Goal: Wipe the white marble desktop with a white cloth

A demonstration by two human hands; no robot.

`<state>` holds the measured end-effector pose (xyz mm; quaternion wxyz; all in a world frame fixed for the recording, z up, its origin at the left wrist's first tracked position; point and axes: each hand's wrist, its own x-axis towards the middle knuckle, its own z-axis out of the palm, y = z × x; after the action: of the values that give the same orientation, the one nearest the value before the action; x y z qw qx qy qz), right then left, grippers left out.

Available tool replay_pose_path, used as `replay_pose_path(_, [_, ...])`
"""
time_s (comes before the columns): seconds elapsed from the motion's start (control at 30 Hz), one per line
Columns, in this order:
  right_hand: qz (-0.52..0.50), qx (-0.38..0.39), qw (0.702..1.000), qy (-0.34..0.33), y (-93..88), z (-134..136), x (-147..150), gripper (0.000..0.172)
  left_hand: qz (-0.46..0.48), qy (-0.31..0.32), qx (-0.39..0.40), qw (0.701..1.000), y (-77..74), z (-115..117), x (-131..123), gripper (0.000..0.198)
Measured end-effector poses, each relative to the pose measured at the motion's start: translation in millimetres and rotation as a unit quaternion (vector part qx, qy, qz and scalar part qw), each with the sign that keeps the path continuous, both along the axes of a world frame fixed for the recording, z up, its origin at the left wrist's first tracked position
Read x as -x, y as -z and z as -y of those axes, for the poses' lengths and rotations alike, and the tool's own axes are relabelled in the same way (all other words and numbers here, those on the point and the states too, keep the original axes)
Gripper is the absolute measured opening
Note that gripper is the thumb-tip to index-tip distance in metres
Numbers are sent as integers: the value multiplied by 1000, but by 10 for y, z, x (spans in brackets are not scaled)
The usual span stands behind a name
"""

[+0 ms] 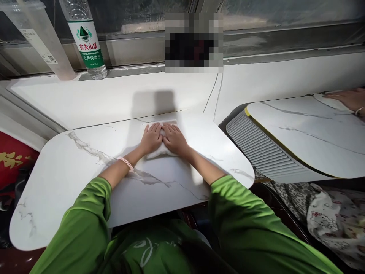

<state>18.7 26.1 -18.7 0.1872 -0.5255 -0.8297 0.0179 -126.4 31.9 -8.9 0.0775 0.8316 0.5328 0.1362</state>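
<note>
On the marbled tabletop (137, 205), left hand (152, 139) and right hand (175, 140) lie on 1 white cloth (160, 151), fingers extended, narrowly spaced.

A lidded plastic cup (42, 42) and a green-and-white-labelled water bottle (88, 45) stand on the window ledge (128, 72), 2 thin cords (211, 92) hang against the white wall (99, 97), and a gold-trimmed neighbouring tabletop (302, 121) lies near Hello Kitty-print fabric (323, 219).

We face dark windows (285, 11) above a white wall (108, 95); a marbled table (51, 171) adjoins it; shadow (152, 101) falls on both.
</note>
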Motion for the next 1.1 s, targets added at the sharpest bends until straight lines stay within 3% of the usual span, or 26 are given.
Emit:
replay_pose_path(0.13, [-12,3,1000,-20,-3,-470,70,48,6,-19,-9,1000,12,-384,67,50])
replay_pose_path(0.23, [-31,5,999,-27,0,-738,108,48,2,-47,-19,999,19,-548,87,50])
replay_pose_path(0.37, [-35,12,999,-33,15,-922,140,50,-11,-70,-38,997,34,-606,89,49])
replay_pose_path(0.53, [-35,10,998,-50,33,-869,130,52,-21,-84,-25,996,30,-493,75,50])
replay_pose_path(0.67, [-27,10,998,-59,59,-634,134,53,-23,-86,-34,995,38,-266,103,50])
replay_pose_path(0.83, [-1,-4,999,-55,116,-103,156,55,-24,-52,-29,998,30,183,185,51])
replay_pose_path(1.1, [26,-37,997,-61,102,1189,200,56,-35,-2,-28,999,14,1337,301,53])
